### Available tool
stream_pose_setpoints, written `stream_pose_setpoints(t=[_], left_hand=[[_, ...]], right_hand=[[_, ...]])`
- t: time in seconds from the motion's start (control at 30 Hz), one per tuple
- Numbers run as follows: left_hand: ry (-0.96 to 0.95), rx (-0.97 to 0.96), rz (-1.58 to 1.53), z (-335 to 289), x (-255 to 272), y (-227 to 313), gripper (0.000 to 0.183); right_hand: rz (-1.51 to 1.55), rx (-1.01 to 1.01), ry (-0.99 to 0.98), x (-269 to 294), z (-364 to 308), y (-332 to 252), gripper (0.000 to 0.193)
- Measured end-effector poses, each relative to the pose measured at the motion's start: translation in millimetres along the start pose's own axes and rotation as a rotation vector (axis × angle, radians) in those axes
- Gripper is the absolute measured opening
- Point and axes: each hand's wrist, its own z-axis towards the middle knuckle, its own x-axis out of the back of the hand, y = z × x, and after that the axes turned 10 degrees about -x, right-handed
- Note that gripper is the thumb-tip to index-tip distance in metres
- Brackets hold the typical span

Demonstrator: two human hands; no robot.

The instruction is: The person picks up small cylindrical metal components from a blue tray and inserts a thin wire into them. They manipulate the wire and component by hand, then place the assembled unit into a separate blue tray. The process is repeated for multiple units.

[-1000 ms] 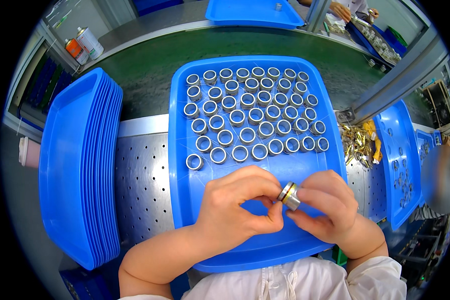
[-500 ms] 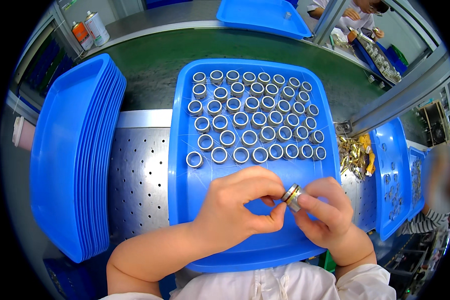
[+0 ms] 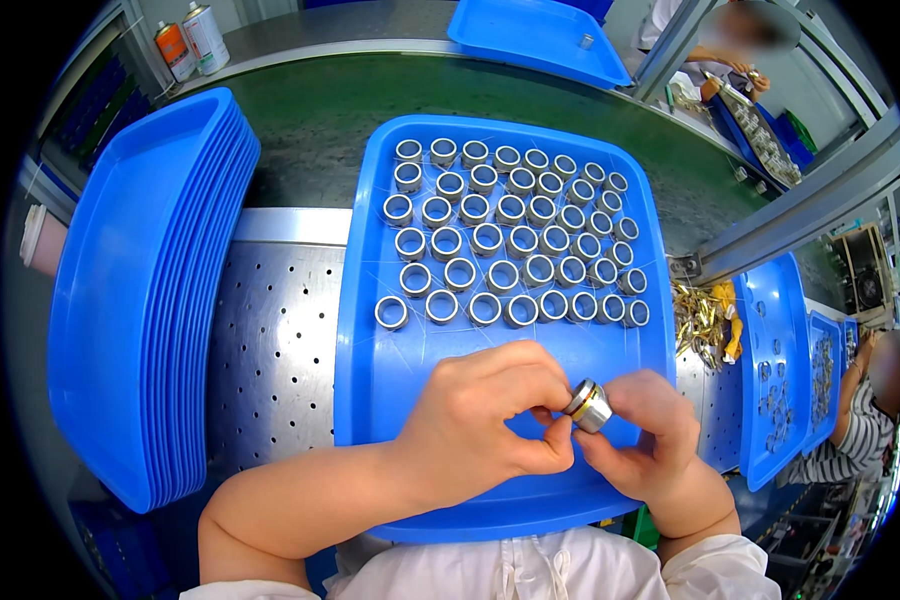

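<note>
Between my two hands, over the near part of a blue tray (image 3: 370, 400), is a short metal sleeve (image 3: 592, 410) with a golden band near one end. It is tilted. My left hand (image 3: 485, 410) pinches its banded end between thumb and fingers. My right hand (image 3: 655, 430) is closed on its plain silver side, with thumb below and fingers above. The fingertips partly cover the sleeve. Farther up in the same tray stand rows of similar metal rings (image 3: 486, 239), open ends up, with thin pale strands between them.
A tall stack of blue trays (image 3: 135, 300) stands left on a perforated metal surface (image 3: 280, 350). Brass-coloured pieces (image 3: 700, 325) and a yellow cloth (image 3: 727, 320) lie right, beside another blue tray (image 3: 770, 380). A metal post (image 3: 800, 200) slants behind. Two co-workers sit nearby.
The sleeve has turned in my fingers, and my right fingers have shifted on it. The whole view has swung slightly. At the right, a co-worker in stripes shows more fully.
</note>
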Motion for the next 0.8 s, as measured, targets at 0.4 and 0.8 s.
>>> stream_pose_setpoints(t=[0.4, 0.8], left_hand=[[-0.002, 0.082, -0.144, 0.2, 1.1, -5.0, 0.023], [-0.005, 0.102, -0.166, 0.8, -0.1, -2.1, 0.022]], right_hand=[[-0.154, 0.141, 0.008, 5.0, 5.8, 2.9, 0.051], [0.018, -0.025, 0.023, 3.1, 0.9, 0.2, 0.047]])
